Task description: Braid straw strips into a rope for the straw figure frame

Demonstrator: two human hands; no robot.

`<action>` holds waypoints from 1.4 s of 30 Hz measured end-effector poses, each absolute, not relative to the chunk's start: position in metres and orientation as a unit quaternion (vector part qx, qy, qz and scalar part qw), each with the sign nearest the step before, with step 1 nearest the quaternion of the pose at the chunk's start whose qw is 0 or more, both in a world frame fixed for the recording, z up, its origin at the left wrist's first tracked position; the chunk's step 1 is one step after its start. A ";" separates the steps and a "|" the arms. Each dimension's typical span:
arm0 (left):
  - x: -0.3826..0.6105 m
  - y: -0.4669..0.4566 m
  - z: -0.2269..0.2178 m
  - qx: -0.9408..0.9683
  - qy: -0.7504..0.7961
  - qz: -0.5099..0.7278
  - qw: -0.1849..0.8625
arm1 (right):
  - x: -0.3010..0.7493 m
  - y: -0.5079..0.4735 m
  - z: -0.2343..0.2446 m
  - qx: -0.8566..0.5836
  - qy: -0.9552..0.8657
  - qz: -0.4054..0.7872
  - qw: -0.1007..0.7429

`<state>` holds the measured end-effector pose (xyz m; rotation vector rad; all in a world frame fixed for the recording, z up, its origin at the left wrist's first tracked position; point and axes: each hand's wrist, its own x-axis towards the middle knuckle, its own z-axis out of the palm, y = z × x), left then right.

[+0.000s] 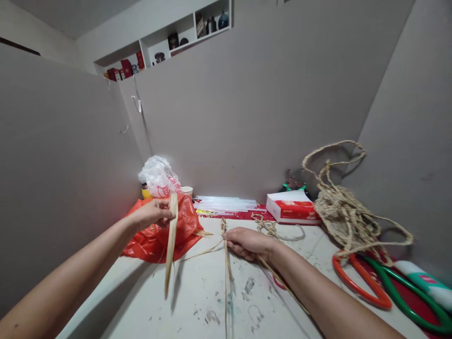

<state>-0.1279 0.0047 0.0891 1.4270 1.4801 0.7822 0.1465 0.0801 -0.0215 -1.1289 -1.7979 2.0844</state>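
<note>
My left hand (157,213) is closed on a flat, pale strip of dried plant fibre (171,245), which hangs down past the fingers over the table. Beneath that hand lies a red plastic bag (189,219), with another pale strip end (204,233) sticking out at its right. My right hand (247,241) pinches a short braid (223,226) of the same sort of fibre near the table's middle. Loose strands (226,282) spread from the pinch to the left, toward me and under my right forearm. My fingertips partly hide where the strands meet.
A coiled braided rope (348,219) is heaped at the right, beside orange-handled (363,282) and green-handled (406,292) loops. At the back stand a red-and-white tissue pack (293,207), clear plastic sticks (226,203), a paper cup (187,190) and a white plastic bag (158,174). Grey panels enclose the table.
</note>
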 end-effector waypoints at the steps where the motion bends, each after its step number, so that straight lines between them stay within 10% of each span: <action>1: -0.128 0.007 0.083 0.577 0.608 0.311 0.448 | 0.147 0.080 -0.022 -0.379 -0.604 0.696 0.084; 12: -0.143 0.024 0.079 0.609 0.707 0.337 0.125 | 0.147 0.081 -0.024 -0.385 -0.605 0.692 0.083; 42: -0.027 0.035 0.000 0.442 0.591 0.424 0.525 | 0.148 0.083 -0.027 -0.365 -0.597 0.706 0.110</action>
